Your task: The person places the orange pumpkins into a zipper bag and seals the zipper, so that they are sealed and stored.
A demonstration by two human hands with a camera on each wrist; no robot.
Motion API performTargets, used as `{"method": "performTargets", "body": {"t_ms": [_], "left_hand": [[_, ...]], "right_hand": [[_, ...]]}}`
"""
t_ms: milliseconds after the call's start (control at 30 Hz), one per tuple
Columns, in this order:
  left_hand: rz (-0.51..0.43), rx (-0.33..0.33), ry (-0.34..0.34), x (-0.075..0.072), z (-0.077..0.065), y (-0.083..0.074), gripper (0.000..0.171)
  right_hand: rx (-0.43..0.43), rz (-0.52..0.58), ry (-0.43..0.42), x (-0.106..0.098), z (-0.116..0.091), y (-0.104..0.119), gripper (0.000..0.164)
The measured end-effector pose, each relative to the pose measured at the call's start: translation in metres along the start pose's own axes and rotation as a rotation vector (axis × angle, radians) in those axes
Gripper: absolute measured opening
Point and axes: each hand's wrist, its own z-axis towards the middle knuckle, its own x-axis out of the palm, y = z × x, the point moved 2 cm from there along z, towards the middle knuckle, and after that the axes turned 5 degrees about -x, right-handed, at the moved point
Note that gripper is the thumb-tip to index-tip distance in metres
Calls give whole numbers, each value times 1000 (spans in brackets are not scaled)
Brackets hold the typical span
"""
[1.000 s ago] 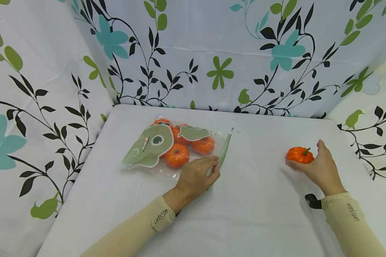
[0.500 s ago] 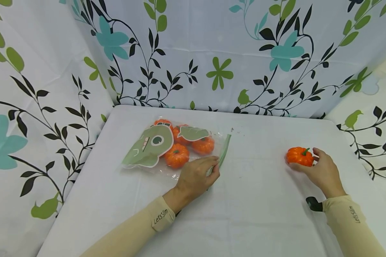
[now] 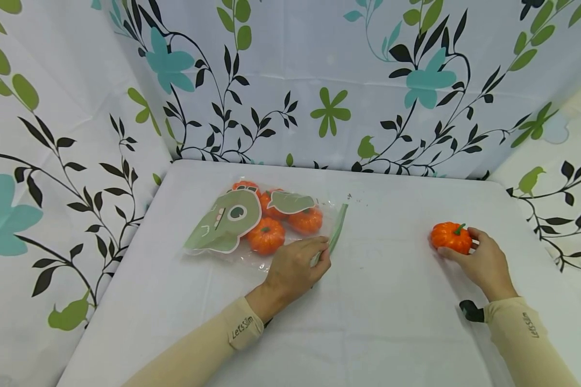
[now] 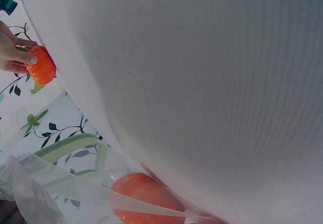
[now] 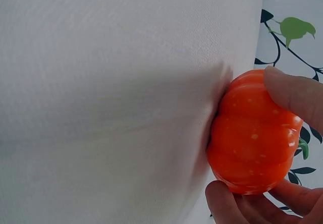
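Note:
My left hand (image 3: 297, 266) pinches the green zip edge of a clear plastic bag (image 3: 213, 228) printed with a green one-eyed monster. Several small orange toy pumpkins (image 3: 266, 236) lie inside it. In the left wrist view the bag's mouth (image 4: 65, 148) gapes, with one pumpkin (image 4: 146, 199) behind the film. At the right of the table, my right hand (image 3: 484, 263) grips a loose orange pumpkin (image 3: 449, 237) with a green stem. The right wrist view has the thumb on one side of this pumpkin (image 5: 255, 133) and curled fingers on the other.
A white cloth covers the table (image 3: 368, 301), and its far edge meets a hanging curtain (image 3: 271, 80) with a leaf and flower print. More of the printed cloth hangs at the left and right sides. A black wrist device (image 3: 472, 310) sits at the right sleeve.
The right hand's fingers have come in from raised and spread to closing around the loose pumpkin, which stays in its place. The left hand and the bag have not moved.

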Motion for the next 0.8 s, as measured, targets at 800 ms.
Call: {"method": "performTargets", "body": {"t_ms": [800], "left_hand": [[-1,-2,-6,0,-2,0,13]], "right_hand": [[-203,280,236,26,-21,71,93]]}}
